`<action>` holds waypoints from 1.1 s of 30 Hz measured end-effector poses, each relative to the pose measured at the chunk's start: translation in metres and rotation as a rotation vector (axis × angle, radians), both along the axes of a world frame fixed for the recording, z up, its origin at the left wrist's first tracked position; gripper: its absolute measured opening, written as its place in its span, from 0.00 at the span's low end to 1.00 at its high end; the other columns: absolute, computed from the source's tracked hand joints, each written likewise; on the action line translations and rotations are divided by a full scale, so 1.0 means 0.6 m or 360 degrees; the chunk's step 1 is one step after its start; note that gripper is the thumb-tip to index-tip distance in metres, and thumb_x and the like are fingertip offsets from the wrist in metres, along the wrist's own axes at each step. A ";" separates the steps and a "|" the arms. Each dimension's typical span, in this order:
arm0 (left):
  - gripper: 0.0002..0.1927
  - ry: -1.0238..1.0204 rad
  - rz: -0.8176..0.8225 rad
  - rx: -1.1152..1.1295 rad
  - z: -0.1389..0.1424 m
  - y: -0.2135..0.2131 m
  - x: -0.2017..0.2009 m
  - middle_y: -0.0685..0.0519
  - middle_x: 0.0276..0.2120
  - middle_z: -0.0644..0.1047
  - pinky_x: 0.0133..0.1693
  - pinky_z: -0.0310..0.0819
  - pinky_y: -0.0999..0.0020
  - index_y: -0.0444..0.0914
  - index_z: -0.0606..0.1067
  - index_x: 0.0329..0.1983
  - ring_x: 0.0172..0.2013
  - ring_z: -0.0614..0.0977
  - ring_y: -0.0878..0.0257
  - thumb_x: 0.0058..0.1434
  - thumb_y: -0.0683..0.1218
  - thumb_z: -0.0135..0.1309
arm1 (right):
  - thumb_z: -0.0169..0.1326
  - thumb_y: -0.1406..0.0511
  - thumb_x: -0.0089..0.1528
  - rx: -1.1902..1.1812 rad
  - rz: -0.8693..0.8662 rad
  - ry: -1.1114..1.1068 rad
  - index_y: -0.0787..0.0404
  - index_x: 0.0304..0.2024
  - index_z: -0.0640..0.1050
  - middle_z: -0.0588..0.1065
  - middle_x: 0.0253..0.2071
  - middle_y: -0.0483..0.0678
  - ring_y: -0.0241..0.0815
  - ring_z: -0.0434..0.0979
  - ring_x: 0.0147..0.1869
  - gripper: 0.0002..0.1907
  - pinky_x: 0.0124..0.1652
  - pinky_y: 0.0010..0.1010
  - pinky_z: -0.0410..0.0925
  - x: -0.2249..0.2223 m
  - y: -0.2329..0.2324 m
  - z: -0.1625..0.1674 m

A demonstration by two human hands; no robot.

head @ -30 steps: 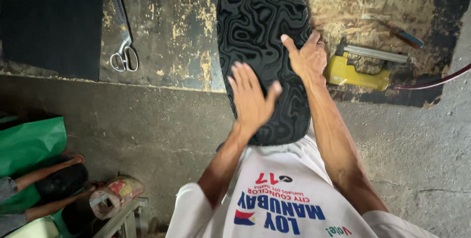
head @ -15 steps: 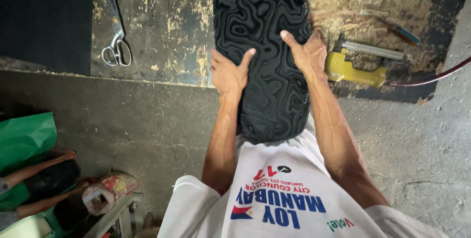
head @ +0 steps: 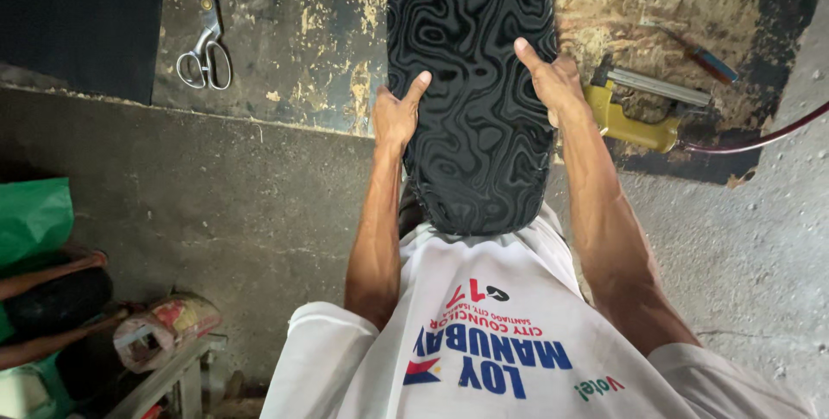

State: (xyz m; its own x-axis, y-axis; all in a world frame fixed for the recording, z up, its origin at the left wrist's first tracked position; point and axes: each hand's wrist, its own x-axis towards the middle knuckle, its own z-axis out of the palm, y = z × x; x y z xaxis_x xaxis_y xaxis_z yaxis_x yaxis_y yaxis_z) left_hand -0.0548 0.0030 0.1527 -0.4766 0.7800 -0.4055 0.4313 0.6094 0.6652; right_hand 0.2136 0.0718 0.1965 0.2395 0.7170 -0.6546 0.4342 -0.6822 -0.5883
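Head view, black sole [head: 471,82] between left hand [head: 395,117], right hand [head: 551,82] — both gripping

Small shoe-repair workshop: worn, glue-stained bench [head: 302,39] w/ scissors [head: 205,56], yellow tool [head: 630,125], screwdriver [head: 695,52]; rough concrete floor [head: 216,203].

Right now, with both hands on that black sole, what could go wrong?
1. The black sole is held only at its edges by the left hand and right hand, near end against the white shirt; the grip could slip and the sole twist.
2. The yellow tool with its red cord lies right by the right hand and might get knocked.
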 end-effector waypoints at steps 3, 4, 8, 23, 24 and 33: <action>0.59 -0.0231 0.0114 0.0252 -0.018 0.004 -0.007 0.23 0.47 0.77 0.56 0.71 0.57 0.13 0.66 0.56 0.53 0.80 0.41 0.54 0.76 0.60 | 0.57 0.33 0.53 0.0073 -0.0032 0.0143 0.75 0.70 0.57 0.59 0.72 0.66 0.57 0.57 0.77 0.63 0.69 0.46 0.57 0.007 -0.002 -0.023; 0.58 -0.0324 0.0128 0.0283 -0.023 0.006 -0.010 0.25 0.48 0.77 0.57 0.71 0.58 0.14 0.67 0.57 0.54 0.80 0.43 0.54 0.75 0.59 | 0.57 0.33 0.53 0.0101 -0.0070 0.0204 0.75 0.71 0.55 0.55 0.73 0.65 0.57 0.54 0.78 0.64 0.69 0.48 0.54 0.007 -0.001 -0.032; 0.55 -0.0705 0.0238 0.0305 -0.037 0.011 -0.014 0.29 0.50 0.80 0.56 0.73 0.61 0.15 0.70 0.56 0.53 0.81 0.46 0.53 0.72 0.58 | 0.53 0.30 0.52 0.0019 -0.0093 0.0315 0.72 0.73 0.54 0.55 0.76 0.62 0.55 0.55 0.80 0.65 0.71 0.49 0.52 0.018 0.010 -0.056; 0.50 -0.0616 0.0395 0.0017 0.009 -0.142 0.036 0.33 0.58 0.75 0.60 0.67 0.58 0.23 0.69 0.64 0.59 0.76 0.47 0.62 0.73 0.49 | 0.46 0.37 0.60 -0.0027 -0.0369 0.1188 0.66 0.70 0.64 0.70 0.69 0.59 0.56 0.73 0.70 0.50 0.65 0.50 0.69 0.031 -0.113 -0.076; 0.50 -0.0655 0.0449 -0.0005 0.009 -0.149 0.039 0.33 0.57 0.76 0.60 0.68 0.57 0.23 0.69 0.64 0.58 0.78 0.48 0.62 0.73 0.48 | 0.44 0.36 0.63 0.0016 -0.0351 0.1054 0.64 0.72 0.62 0.66 0.70 0.57 0.54 0.69 0.71 0.49 0.65 0.49 0.66 0.031 -0.120 -0.077; 0.48 -0.1907 0.0576 0.0351 0.000 -0.149 0.032 0.36 0.65 0.71 0.62 0.69 0.52 0.24 0.63 0.69 0.63 0.74 0.45 0.60 0.67 0.53 | 0.44 0.37 0.62 0.0035 -0.0317 0.1628 0.58 0.71 0.65 0.74 0.64 0.55 0.54 0.78 0.63 0.45 0.59 0.54 0.74 0.012 -0.127 -0.040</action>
State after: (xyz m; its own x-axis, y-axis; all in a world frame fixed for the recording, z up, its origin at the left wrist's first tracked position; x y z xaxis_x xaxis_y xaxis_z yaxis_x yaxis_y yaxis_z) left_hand -0.0354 -0.0863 0.1527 -0.1019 0.7881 -0.6071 -0.6753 0.3933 0.6239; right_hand 0.2210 -0.0045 0.1726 -0.3069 0.7396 -0.5990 -0.3979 -0.6714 -0.6252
